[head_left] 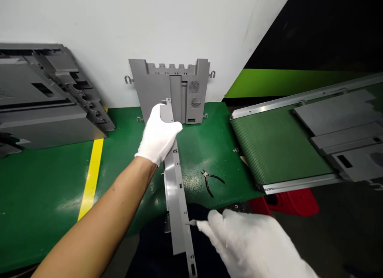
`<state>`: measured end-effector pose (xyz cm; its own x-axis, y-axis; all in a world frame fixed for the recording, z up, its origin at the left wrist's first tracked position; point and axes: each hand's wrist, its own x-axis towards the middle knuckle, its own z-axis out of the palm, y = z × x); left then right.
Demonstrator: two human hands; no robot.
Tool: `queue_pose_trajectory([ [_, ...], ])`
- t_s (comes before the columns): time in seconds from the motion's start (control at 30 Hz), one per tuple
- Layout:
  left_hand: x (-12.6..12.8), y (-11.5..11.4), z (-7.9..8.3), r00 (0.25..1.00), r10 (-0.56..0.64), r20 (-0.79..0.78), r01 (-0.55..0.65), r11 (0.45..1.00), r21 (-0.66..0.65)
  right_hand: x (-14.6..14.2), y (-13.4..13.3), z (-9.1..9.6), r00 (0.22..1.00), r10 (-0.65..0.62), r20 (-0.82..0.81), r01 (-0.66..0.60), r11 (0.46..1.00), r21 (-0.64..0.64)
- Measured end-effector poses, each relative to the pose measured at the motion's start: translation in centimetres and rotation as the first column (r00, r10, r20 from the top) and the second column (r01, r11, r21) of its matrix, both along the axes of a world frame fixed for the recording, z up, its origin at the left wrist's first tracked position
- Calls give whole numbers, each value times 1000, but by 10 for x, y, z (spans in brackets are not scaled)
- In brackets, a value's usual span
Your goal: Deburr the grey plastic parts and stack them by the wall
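My left hand (158, 134), in a white glove, grips the far end of a long grey plastic panel (176, 198) standing on its edge, so its narrow side faces up. Close to the panel's near end, my gloved right hand (251, 238) is closed around a small knife (192, 222). Only the pointed metal blade shows; the fingers hide its handle. The blade tip is at the panel's right edge, and I cannot tell whether it touches. On the green table (125, 158), right of the panel, lie side cutters (209, 180) with black and red handles, jaws open.
Another grey panel (158, 86) with hooks on its sides leans against the white wall (98, 26). Several grey panels (54, 98) are stacked at left, beside yellow tape (91, 178). At right, a green conveyor belt (281, 146) carries grey panels (344, 118). Red plastic (296, 204) shows below it.
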<state>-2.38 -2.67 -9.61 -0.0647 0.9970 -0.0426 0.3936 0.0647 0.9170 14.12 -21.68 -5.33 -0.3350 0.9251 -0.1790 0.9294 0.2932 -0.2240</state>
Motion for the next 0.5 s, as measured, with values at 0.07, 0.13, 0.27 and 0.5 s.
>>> queue_pose_trajectory([
  [0.07, 1, -1, -1, 1000, 6, 16, -6, 1000, -8, 2, -1, 1, 997, 52, 52, -52, 999, -2],
  [0.13, 2, -2, -2, 1000, 2, 31, -3, 1000, 0, 4, -3, 2, 990, 91, 104, -91, 996, 0],
  [0.27, 5, -3, -3, 999, -7, 54, 6, 1000, 19, 7, -8, 5, 977, 122, 174, -122, 992, -9],
  [0.5, 8, -3, -3, 998, -15, 53, 16, 1000, -2, 6, -9, 6, 968, 150, 200, -128, 984, -121],
])
